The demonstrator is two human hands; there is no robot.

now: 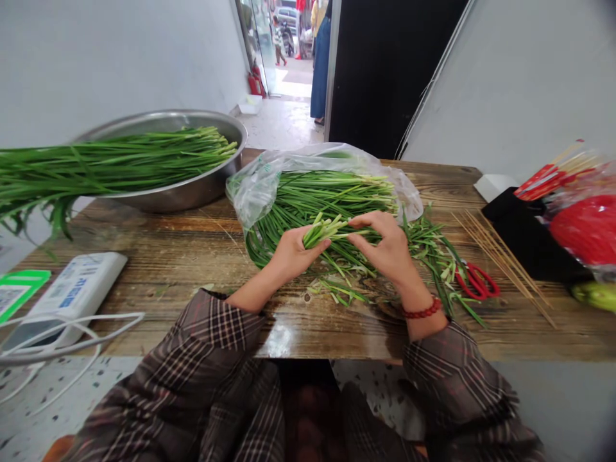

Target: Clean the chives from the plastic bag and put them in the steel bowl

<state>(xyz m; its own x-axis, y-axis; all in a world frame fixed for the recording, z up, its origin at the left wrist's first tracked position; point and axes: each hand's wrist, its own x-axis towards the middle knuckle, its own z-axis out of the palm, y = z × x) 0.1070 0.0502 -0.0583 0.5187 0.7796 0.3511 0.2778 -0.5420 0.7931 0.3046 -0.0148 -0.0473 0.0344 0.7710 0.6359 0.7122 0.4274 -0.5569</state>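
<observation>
My left hand (296, 253) is closed around a small bunch of garlic chives (323, 231), their pale cut ends pointing right. At those ends, the thumb and forefinger of my right hand (382, 244) close on a chive stalk; the exact contact is hard to make out. Just behind both hands, a larger heap of garlic chives (332, 189) lies in an open clear plastic bag (255, 186). Trimmed leaves and scraps (344, 292) are scattered on the wooden table (192, 256) below my hands and to their right.
A steel basin (192, 192) holding long chives stands at the back left. Before it sit a white scale (79, 289) and a looped white cable (115, 316). To the right lie red-handled scissors (476, 282), thin bamboo skewers (510, 263) and a black box (520, 231).
</observation>
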